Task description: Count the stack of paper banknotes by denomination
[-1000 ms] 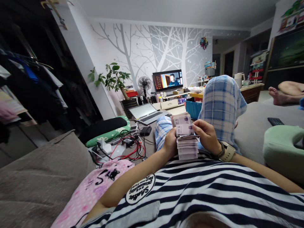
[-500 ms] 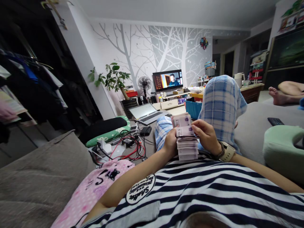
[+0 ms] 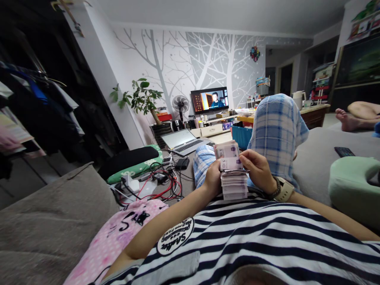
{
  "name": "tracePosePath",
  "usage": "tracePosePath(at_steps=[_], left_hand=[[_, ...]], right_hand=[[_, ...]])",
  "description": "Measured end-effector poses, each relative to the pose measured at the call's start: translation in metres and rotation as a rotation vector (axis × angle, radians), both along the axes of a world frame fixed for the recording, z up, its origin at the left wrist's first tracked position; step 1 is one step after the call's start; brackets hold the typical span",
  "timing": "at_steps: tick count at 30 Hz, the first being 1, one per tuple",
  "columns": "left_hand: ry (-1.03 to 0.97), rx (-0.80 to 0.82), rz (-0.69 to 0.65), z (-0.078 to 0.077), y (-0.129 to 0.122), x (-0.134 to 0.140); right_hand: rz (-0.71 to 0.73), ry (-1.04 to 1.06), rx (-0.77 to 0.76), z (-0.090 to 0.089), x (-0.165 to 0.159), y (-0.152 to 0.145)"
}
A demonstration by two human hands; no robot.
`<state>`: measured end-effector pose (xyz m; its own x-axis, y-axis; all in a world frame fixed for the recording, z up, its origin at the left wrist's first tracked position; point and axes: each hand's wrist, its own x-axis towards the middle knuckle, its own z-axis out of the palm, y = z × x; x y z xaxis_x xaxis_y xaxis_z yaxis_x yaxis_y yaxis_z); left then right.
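At centre; left hand, partly hidden, grips banknotes; right hand pinches one note

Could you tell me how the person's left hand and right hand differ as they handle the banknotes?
The left hand holds the banknotes at their left edge, while the right hand is at their right edge, thumb and fingertips together. The right hand has a dark bracelet and a pale watch at its wrist; the left hand's visible wrist is bare. Both hands are ungloved and on the same bundle.
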<state>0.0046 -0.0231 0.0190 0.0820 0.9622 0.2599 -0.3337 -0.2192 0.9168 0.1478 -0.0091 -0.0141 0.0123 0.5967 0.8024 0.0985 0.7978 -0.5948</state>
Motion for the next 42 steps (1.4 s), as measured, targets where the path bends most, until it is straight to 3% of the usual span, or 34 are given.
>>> tracePosePath(at_steps=[10,15,21,25,28,37,42], left_hand=[[-0.017,-0.065,0.029,0.007,-0.007,0.001],[-0.049,-0.040,-0.040,0.004,-0.003,0.001],[-0.122,-0.117,0.015,-0.005,0.014,0.003],[-0.156,-0.142,-0.069,-0.007,0.013,0.001],[-0.151,-0.144,-0.162,-0.007,0.009,0.000],[-0.136,-0.112,-0.089,-0.013,0.017,0.000],[-0.134,-0.117,-0.034,-0.014,0.022,0.000]], right_hand=[[-0.001,0.001,0.001,-0.001,0.001,-0.001],[-0.005,0.010,-0.019,-0.001,0.000,-0.001],[0.126,0.015,-0.062,0.000,0.000,-0.002],[-0.044,0.058,-0.073,0.003,0.002,0.003],[-0.076,0.081,-0.126,0.005,0.003,0.008],[-0.139,0.026,-0.132,0.004,0.002,0.009],[-0.149,-0.008,-0.059,0.003,0.002,0.004]])
